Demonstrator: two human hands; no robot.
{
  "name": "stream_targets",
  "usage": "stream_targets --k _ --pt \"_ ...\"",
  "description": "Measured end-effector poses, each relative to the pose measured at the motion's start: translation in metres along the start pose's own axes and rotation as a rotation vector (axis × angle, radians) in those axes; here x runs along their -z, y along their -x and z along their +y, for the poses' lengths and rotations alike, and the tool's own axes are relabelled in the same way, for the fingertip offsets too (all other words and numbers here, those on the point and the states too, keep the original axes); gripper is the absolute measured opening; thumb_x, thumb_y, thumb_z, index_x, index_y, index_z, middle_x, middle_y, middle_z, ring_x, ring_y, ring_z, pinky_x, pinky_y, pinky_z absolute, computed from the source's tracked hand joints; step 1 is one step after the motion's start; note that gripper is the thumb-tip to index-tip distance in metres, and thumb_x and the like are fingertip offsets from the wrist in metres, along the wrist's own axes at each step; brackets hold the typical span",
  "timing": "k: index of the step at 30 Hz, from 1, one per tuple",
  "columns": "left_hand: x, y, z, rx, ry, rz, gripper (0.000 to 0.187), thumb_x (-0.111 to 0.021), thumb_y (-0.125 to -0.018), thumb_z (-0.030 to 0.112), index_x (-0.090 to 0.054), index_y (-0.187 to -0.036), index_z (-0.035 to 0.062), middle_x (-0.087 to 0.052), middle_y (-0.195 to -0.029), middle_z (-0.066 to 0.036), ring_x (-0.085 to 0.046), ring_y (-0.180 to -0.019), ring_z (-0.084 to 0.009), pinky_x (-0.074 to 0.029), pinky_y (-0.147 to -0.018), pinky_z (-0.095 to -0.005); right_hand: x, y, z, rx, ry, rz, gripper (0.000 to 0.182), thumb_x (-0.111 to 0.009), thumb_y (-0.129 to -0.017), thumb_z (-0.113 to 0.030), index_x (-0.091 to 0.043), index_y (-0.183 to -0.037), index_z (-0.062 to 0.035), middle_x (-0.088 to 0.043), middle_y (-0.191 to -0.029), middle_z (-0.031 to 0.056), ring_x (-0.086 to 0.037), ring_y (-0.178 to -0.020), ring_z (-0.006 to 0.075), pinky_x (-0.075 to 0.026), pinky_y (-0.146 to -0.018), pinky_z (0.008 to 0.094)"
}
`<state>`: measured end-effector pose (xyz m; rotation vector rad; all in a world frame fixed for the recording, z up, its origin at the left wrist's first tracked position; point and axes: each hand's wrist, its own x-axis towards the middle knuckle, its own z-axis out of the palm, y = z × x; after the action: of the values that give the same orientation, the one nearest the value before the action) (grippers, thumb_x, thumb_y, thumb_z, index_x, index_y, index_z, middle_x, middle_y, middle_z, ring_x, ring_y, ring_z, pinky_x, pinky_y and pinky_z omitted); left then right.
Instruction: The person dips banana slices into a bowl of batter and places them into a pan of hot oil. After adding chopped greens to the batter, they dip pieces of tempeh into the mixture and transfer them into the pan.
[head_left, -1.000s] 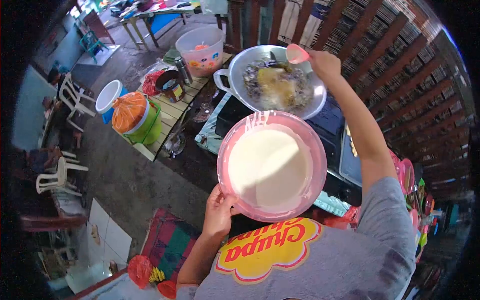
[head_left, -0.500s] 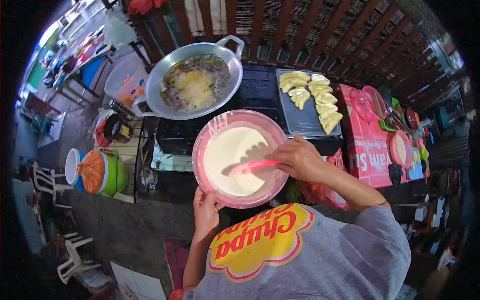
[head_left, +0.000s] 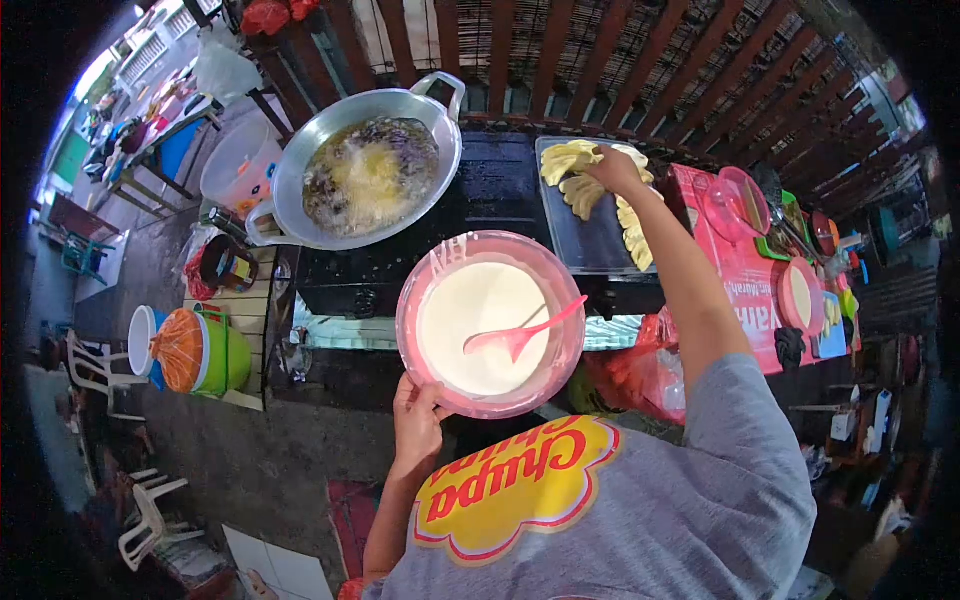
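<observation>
Left hand [head_left: 417,417] clamps the near rim of the pink bowl [head_left: 560,375] of white batter, pink spoon [head_left: 520,335] resting inside. Beyond it, right hand [head_left: 612,168] touches banana slices [head_left: 580,190] on the dark tray [head_left: 600,245]; grip unclear. Wok [head_left: 300,225] far left.

Person seen from above, wearing a grey short-sleeved T-shirt [head_left: 640,520] of plain, slightly mottled fabric. The chest carries a large printed logo [head_left: 515,485]: a yellow, flower-shaped patch with scalloped edges, outlined in red and white, bearing red cursive lettering that appears upside down from this viewpoint. The right sleeve [head_left: 745,400] ends above the elbow; both forearms are bare. Left hand [head_left: 417,418] and right hand [head_left: 613,170] show no gloves, rings or wristwear.
</observation>
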<state>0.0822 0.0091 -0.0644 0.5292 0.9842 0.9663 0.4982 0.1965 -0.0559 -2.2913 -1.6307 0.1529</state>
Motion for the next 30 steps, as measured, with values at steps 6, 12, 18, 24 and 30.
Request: stream_targets --k 6,12,18,24,30 --pt "-0.004 -0.001 -0.002 -0.022 0.0 0.049 0.023 -0.045 -0.075 0.003 -0.046 -0.098 0.0034 -0.054 -0.087 -0.005 -0.057 -0.072 -0.0131 -0.051 -0.062 -0.0269 -0.007 -0.019 -0.006 -0.086 0.137 -0.113 0.05 -0.067 -0.057 -0.033 -0.054 -0.096 -0.0036 -0.057 -0.09 0.0172 -0.054 -0.086 0.0298 -0.043 -0.074 0.0372" --pt "-0.007 -0.001 -0.002 -0.02 0.021 0.063 0.021 -0.045 -0.075 0.003 -0.047 -0.096 0.0033 -0.054 -0.085 -0.005 -0.056 -0.073 -0.0126 -0.051 -0.062 -0.0276 -0.007 -0.045 0.011 -0.108 0.006 -0.349 0.028 -0.063 -0.063 -0.023 -0.057 -0.077 0.0008 -0.056 -0.065 0.0072 -0.052 -0.053 0.0131 -0.04 -0.045 0.0279" --pt "-0.002 -0.004 -0.005 0.01 -0.016 0.076 0.028 -0.044 -0.074 0.002 -0.045 -0.102 0.0047 -0.053 -0.092 -0.005 -0.056 -0.079 -0.0136 -0.051 -0.064 -0.0295 0.007 -0.025 -0.028 -0.308 -0.682 -0.294 0.024 -0.062 -0.07 -0.028 -0.053 -0.075 -0.0064 -0.053 -0.064 0.002 -0.046 -0.049 0.0096 -0.033 -0.04 0.0228" --pt "-0.003 -0.008 -0.005 -0.01 0.044 0.089 0.023 -0.047 -0.073 0.003 -0.046 -0.097 0.0019 -0.053 -0.087 -0.006 -0.055 -0.075 -0.0137 -0.052 -0.061 -0.0292 0.058 0.0 -0.07 0.209 -0.088 0.085 0.031 -0.063 -0.069 -0.025 -0.054 -0.084 -0.0001 -0.059 -0.074 0.0103 -0.056 -0.068 0.0167 -0.043 -0.061 0.0284" --pt "-0.006 -0.01 -0.013 -0.028 0.104 0.061 0.023 -0.048 -0.073 0.0 -0.048 -0.096 0.0033 -0.052 -0.088 -0.004 -0.055 -0.075 -0.0123 -0.051 -0.062 -0.0294 0.089 0.089 -0.146 0.318 -0.571 -0.402 0.02 -0.057 -0.074 -0.016 -0.051 -0.088 -0.0027 -0.056 -0.07 0.0012 -0.05 -0.062 0.0052 -0.036 -0.051 0.018"
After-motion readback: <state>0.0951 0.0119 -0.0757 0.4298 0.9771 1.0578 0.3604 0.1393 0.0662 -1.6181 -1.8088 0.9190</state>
